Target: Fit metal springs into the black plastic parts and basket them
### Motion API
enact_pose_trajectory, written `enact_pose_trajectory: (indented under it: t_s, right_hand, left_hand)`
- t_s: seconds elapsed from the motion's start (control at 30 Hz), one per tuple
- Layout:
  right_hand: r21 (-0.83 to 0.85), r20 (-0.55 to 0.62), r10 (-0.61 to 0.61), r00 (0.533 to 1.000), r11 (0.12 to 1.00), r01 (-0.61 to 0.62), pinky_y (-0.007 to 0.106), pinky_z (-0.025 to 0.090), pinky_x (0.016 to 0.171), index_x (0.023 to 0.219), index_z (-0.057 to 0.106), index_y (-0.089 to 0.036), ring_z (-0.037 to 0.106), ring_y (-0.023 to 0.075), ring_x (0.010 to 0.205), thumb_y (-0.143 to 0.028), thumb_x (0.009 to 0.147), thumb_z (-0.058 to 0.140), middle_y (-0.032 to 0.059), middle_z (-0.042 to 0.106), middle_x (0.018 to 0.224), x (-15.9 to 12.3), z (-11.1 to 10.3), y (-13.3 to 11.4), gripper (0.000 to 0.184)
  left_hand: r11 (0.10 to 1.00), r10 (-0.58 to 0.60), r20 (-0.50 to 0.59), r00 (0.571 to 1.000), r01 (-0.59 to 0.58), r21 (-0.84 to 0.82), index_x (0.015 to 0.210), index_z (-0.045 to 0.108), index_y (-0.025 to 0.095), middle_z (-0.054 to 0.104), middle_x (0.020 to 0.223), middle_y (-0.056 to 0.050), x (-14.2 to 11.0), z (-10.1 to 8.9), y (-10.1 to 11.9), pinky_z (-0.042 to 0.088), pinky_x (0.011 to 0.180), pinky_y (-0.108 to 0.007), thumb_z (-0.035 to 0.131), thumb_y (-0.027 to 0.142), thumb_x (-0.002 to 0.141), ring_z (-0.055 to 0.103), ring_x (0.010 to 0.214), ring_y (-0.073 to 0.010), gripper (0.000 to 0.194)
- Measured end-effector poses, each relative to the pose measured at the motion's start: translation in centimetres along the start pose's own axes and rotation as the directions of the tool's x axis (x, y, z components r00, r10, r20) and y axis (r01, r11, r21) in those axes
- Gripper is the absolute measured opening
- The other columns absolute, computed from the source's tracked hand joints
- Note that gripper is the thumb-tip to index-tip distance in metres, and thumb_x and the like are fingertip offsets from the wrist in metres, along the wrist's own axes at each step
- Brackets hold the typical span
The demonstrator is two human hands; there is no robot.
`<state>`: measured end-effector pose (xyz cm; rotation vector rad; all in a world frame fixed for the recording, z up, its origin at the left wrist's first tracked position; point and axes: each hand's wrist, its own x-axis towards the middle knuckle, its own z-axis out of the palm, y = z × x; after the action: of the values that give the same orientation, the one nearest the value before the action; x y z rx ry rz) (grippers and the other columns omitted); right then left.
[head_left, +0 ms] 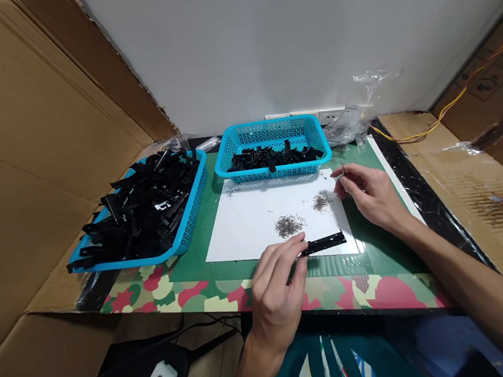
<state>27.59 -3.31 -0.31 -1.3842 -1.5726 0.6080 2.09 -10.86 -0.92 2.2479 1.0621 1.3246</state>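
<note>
My left hand [281, 282] is closed on one end of a long black slotted plastic part [328, 242], held low over the front edge of a white sheet [234, 233]. Just beyond it lies a heap of tiny bent metal pieces [288, 226], perhaps springs or pins. A smaller heap of the same pieces [322, 201] is by the fingertips of my right hand [368, 189]. That hand pinches a thin, shiny metal piece [343, 167] pointing upward between thumb and forefinger; its exact kind is too small to make out.
A blue basket [191, 220] piled high with black parts stands at left. Another blue basket [328, 157], holding smaller black parts, sits behind the sheet. Clear plastic bags [349, 127] and yellow cable [448, 109] lie at back right. Cardboard walls [32, 117] flank the table.
</note>
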Motion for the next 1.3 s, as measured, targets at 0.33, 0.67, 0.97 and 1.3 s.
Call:
enact_pose_trajectory:
  t_s: [0.33, 0.67, 0.97, 1.3]
  right_hand:
    - [0.03, 0.035, 0.012, 0.999, 0.999, -0.013, 0.034, 0.054, 0.07, 0.105, 0.068, -0.019, 0.068, 0.0185, 0.069, -0.035, 0.102, 0.052, 0.0029, 0.072, 0.077, -0.1, -0.1, -0.4, 0.023]
    - [-0.194, 0.052, -0.112, 0.992, 0.974, 0.12, 0.032, 0.05, 0.071, 0.11, 0.068, -0.02, 0.068, 0.021, 0.072, -0.023, 0.1, 0.048, 0.0045, 0.072, 0.082, -0.1, -0.3, 0.1, 0.022]
    - [-0.254, 0.087, -0.146, 0.986, 0.953, 0.163, 0.031, 0.044, 0.067, 0.107, 0.068, -0.019, 0.063, 0.021, 0.068, -0.022, 0.099, 0.045, 0.0071, 0.073, 0.086, 0.0, -0.1, 0.1, 0.024]
    - [-0.209, 0.326, 0.002, 0.945, 0.975, 0.071, 0.028, 0.038, 0.062, 0.084, 0.071, -0.02, 0.059, 0.0174, 0.063, -0.019, 0.091, 0.05, 0.0015, 0.069, 0.071, 0.5, -0.7, -0.2, 0.023]
  left_hand:
    - [0.998, 0.005, 0.019, 1.0, -0.006, 0.055, 0.124, 0.067, 0.021, 0.075, 0.126, -0.01, 0.0, -0.1, 0.0, 0.058, 0.099, -0.04, 0.062, -0.004, 0.095, 0.07, 0.117, -0.0231, 0.039]
    - [0.979, 0.058, -0.003, 0.998, -0.057, 0.194, 0.12, 0.075, 0.021, 0.08, 0.108, -0.005, 6.7, -2.8, 0.2, 0.059, 0.085, -0.033, 0.07, 0.013, 0.097, 0.074, 0.095, -0.0201, 0.025]
    - [0.819, -0.041, 0.119, 0.992, -0.035, 0.573, 0.116, 0.079, 0.016, 0.08, 0.108, -0.011, 20.5, -1.7, -4.0, 0.056, 0.091, -0.043, 0.072, 0.02, 0.095, 0.071, 0.098, -0.0274, 0.023]
    - [0.821, -0.009, 0.48, 0.877, -0.268, 0.504, 0.1, 0.08, 0.017, 0.079, 0.098, -0.01, 21.1, 1.9, -5.1, 0.046, 0.1, -0.047, 0.069, 0.023, 0.096, 0.069, 0.101, -0.0291, 0.013]
